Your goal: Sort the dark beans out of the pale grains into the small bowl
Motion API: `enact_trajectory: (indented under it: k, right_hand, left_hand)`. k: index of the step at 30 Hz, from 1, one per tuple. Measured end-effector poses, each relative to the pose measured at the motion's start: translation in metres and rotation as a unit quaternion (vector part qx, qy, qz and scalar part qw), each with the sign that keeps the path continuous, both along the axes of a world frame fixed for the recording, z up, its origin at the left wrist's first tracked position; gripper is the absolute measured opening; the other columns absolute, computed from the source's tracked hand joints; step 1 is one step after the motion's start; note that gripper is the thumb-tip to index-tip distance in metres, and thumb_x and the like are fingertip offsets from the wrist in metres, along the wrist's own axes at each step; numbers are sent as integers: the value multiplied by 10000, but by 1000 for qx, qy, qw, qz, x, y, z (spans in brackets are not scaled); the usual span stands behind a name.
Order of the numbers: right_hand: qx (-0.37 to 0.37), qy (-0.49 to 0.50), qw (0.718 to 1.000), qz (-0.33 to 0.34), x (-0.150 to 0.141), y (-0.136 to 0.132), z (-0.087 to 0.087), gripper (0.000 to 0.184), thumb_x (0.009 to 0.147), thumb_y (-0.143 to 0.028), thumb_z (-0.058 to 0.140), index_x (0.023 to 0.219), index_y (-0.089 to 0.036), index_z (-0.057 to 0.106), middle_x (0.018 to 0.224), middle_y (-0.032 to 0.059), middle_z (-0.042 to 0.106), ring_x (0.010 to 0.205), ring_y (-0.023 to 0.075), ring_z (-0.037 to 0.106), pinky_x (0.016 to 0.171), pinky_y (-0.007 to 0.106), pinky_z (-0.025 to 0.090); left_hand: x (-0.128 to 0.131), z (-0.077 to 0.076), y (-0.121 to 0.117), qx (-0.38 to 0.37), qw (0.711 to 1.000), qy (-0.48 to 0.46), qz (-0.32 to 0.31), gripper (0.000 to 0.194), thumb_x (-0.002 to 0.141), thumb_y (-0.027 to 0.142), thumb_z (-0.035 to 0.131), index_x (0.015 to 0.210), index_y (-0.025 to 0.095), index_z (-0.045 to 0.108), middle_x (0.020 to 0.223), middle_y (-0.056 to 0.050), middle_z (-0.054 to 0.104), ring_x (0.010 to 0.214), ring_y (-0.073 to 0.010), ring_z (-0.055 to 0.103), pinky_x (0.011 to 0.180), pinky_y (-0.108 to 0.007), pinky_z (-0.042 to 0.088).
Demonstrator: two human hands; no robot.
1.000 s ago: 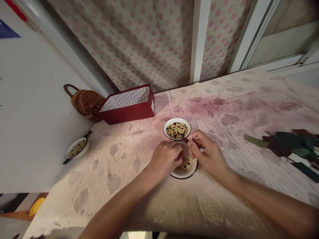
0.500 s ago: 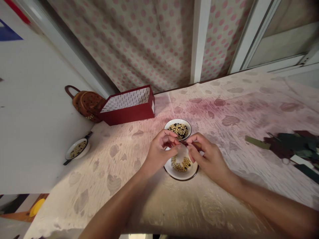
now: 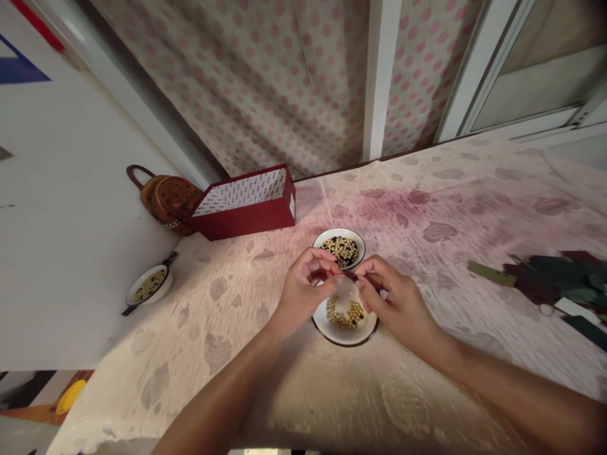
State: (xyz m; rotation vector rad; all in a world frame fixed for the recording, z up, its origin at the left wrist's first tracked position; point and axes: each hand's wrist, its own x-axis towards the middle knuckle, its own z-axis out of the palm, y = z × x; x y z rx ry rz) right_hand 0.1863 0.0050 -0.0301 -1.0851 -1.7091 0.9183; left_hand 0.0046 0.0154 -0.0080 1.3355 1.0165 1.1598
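Observation:
Close together over the near bowl, my left hand (image 3: 308, 278) and my right hand (image 3: 386, 287) pinch a small dark red piece (image 3: 349, 275) between their fingertips. Its kind is too small to make out. Below the fingers, the near white bowl (image 3: 348, 341) with a dark rim holds gold-coloured beads (image 3: 345, 316) and a few dark ones around a pale middle. Just beyond the fingertips stands a second dark-rimmed white bowl (image 3: 315, 239), filled with mixed gold and black beads (image 3: 342, 249); my fingers hide part of its near edge.
An open dark red box (image 3: 251, 218) stands at the back left beside a brown bag (image 3: 171, 199). A small bowl of beads (image 3: 150, 284) is by the left wall. Several dark green, maroon and olive flat pieces (image 3: 559, 278) lie at the right on the patterned tablecloth (image 3: 213, 373).
The view has shifted very slightly. Both hands keep almost the same pose over the near bowl, with the dark red piece still between their fingertips.

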Motion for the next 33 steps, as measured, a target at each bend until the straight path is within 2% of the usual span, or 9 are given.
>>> enact_trajectory:
  k: [5, 10, 16, 19, 23, 26, 30, 32, 33]
  right_hand:
    - [2, -15, 1000, -14, 0, 2, -1, 49, 961, -267, 491, 924, -236, 499, 573, -78, 504, 496, 109, 482, 508, 244, 350]
    - [-9, -13, 1000, -27, 0, 5, -1, 73, 964, -292, 491, 925, -232, 509, 572, -76, 499, 502, 113, 488, 512, 247, 358]
    - [-11, -7, 1000, -27, -1, 6, -3, 89, 964, -300, 489, 913, -229, 506, 570, -74, 506, 499, 113, 484, 518, 250, 369]
    - [-12, -8, 999, -31, -1, 7, -4, 95, 963, -309, 491, 922, -225, 512, 575, -68, 519, 506, 117, 497, 527, 252, 376]
    - [-6, -10, 999, -35, -1, 8, -5, 98, 954, -311, 493, 914, -223, 510, 579, -64, 522, 505, 119, 496, 534, 256, 379]
    - [-5, 6, 1000, -21, 1, 8, -5, 86, 949, -308, 504, 929, -224, 504, 618, -51, 554, 530, 125, 514, 543, 258, 388]
    - [-24, 6, 1000, -17, 1, 7, -6, 98, 976, -324, 484, 954, -231, 504, 599, -60, 526, 525, 129, 486, 510, 251, 351]
    - [-20, -9, 999, -25, 1, 7, -6, 97, 978, -315, 475, 940, -230, 501, 572, -70, 499, 511, 126, 472, 516, 253, 348]
    - [-15, -12, 999, -26, 1, 7, -6, 92, 975, -309, 476, 935, -229, 500, 570, -71, 499, 512, 125, 479, 527, 255, 356]
  left_hand:
    - [0, 1, 7, 18, 999, 13, 43, 218, 811, 207, 752, 955, 184, 590, 871, -3, 657, 798, -117, 606, 747, -246, 469]
    - [-3, -12, 27, 83, 987, 79, 109, 146, 840, 208, 725, 943, 187, 624, 920, -23, 685, 875, -138, 643, 772, -252, 476]
    - [-8, -23, 39, 111, 982, 107, 108, 165, 875, 197, 688, 1034, 205, 646, 1010, -44, 727, 969, -165, 685, 817, -276, 515]
    - [-8, -18, 34, 134, 974, 132, 123, 181, 893, 189, 666, 1072, 212, 653, 1062, -49, 720, 1008, -171, 678, 855, -291, 522]
    - [1, 8, 7, 174, 961, 164, 141, 157, 909, 197, 652, 1064, 221, 671, 982, -29, 694, 921, -156, 657, 860, -291, 520]
    - [17, 33, -25, 171, 969, 163, 71, 154, 888, 194, 683, 1036, 233, 694, 834, 3, 681, 774, -136, 640, 776, -268, 525]
    - [41, 57, -60, 131, 965, 197, -116, 102, 922, 257, 657, 947, 238, 755, 570, 38, 579, 511, -111, 526, 566, -254, 469]
    - [54, 62, -70, 112, 956, 181, -200, 161, 918, 229, 655, 1039, 255, 758, 684, 7, 690, 572, -125, 613, 611, -252, 514]
    - [60, 62, -75, 110, 950, 152, -249, 164, 889, 230, 700, 1037, 273, 757, 791, -11, 745, 673, -141, 681, 677, -244, 547]
